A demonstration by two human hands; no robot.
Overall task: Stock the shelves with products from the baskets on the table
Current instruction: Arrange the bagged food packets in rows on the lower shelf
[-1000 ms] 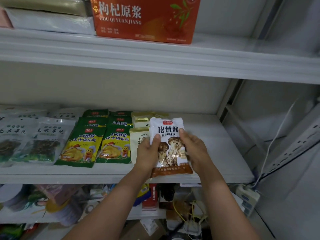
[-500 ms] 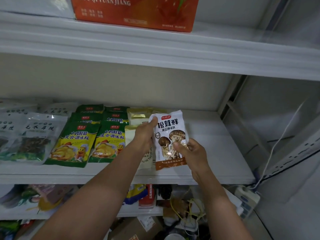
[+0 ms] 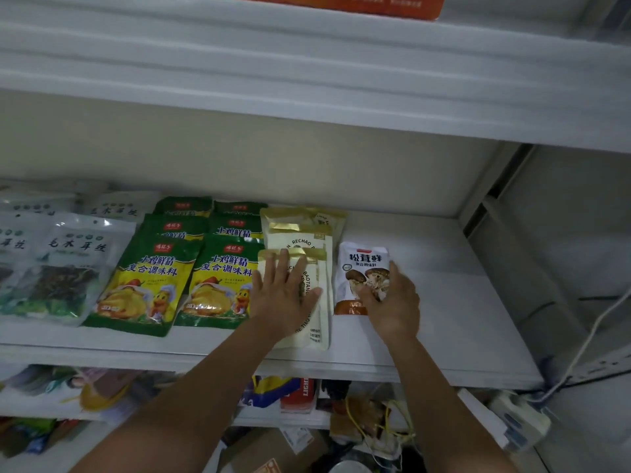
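Note:
A white mushroom seasoning packet (image 3: 362, 264) lies flat on the white middle shelf (image 3: 444, 302), just right of a stack of cream and gold pouches (image 3: 300, 233). My right hand (image 3: 392, 302) rests on the packet's lower right part with fingers spread over it. My left hand (image 3: 283, 295) presses flat, fingers straight, on the front cream pouch. Left of these lie rows of green chicken seasoning packets (image 3: 153, 281).
Clear bags of dried black fungus (image 3: 58, 268) fill the shelf's left end. An orange box (image 3: 341, 5) sits on the shelf above. The shelf below holds mixed goods, cables and a white power strip (image 3: 519, 421). Bare shelf surface extends right of the mushroom packet.
The mushroom packet went from held up in both hands to lying on the shelf beside the cream pouches. My left hand let go and moved onto the cream pouch.

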